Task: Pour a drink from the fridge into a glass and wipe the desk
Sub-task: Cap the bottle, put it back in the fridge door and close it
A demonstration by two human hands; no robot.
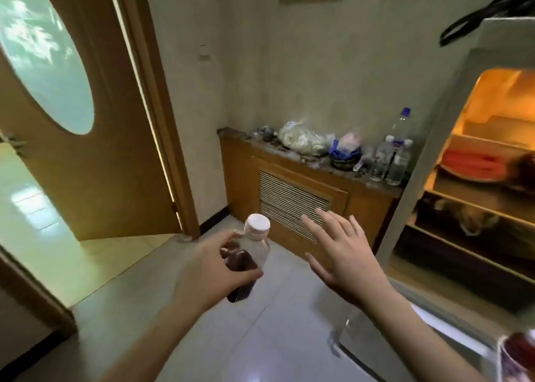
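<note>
The left hand [211,268] covers the middle of the bottle [246,263], so its label cannot be read. To the right of the bottle, the fridge [451,138] is cut off by the right edge; its shelves are blurred, and the dark mass on the lower shelf cannot be told. Beyond the bottle, the clutter [304,142] on the cabinet is too blurred to name. A dark-filled container [518,352] is cut by the bottom right corner.
</note>
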